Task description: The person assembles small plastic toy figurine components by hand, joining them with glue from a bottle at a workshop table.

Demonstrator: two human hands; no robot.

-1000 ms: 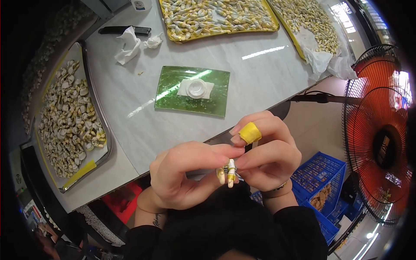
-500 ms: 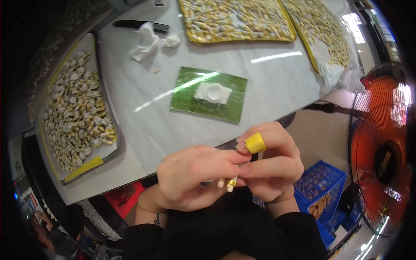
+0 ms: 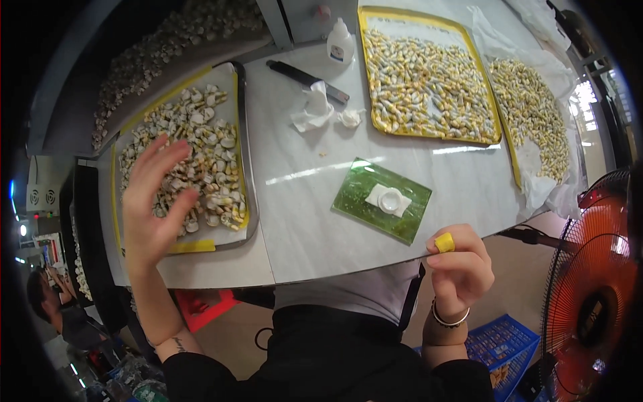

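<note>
My left hand (image 3: 151,218) is over the left tray (image 3: 250,161), fingers spread and holding nothing that I can see. Many small cream, white and gold pieces (image 3: 207,147) are heaped on this tray; some are hidden behind the hand. At the table's front edge, my right hand (image 3: 462,268) is closed with its fingers bent together. Yellow tape (image 3: 444,242) is wrapped round one of its fingers. Whatever lies between those fingertips cannot be made out. Just beyond it lies a green board (image 3: 353,191) bearing a small round white dish (image 3: 390,200) on a white pad.
Farther back are a yellow-edged tray (image 3: 497,127) of similar pieces, a white dropper bottle (image 3: 340,43), a black bar-shaped tool (image 3: 305,79) and crumpled tissue (image 3: 313,110). An orange fan (image 3: 596,301) and a blue crate (image 3: 502,348) stand to the right. Another person (image 3: 50,295) is at far left.
My hands have parted from the small cream-and-gold pieces held between them. The left has opened and gone over the left tray; the right has moved rightward. The view has shifted left.
</note>
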